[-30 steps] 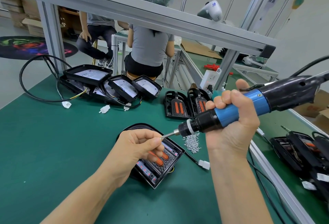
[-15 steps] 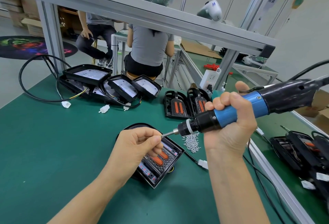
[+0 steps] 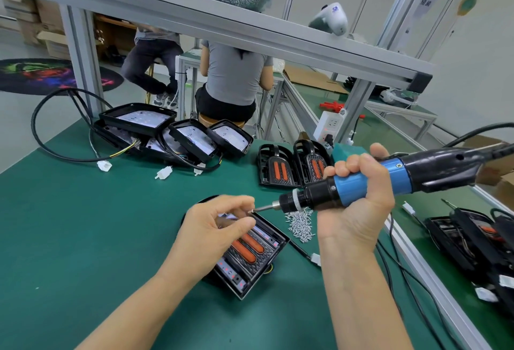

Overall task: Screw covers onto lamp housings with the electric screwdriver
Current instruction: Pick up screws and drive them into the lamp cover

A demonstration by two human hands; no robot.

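My right hand grips the blue and black electric screwdriver, held almost level above the bench with its bit pointing left. My left hand is raised at the bit tip, where thumb and fingers pinch a small screw. Under that hand lies a black lamp housing with two orange strips on its cover, flat on the green mat. A pile of loose silver screws lies just right of it.
Several open housings with white LED boards and cables lie at the back left. Two black covers with orange strips stand behind the screws. More black lamps sit at the right edge. Two people sit beyond the aluminium frame.
My left hand's fingers have opened a little at the bit tip, and the screw now shows there. The screwdriver has barely moved.
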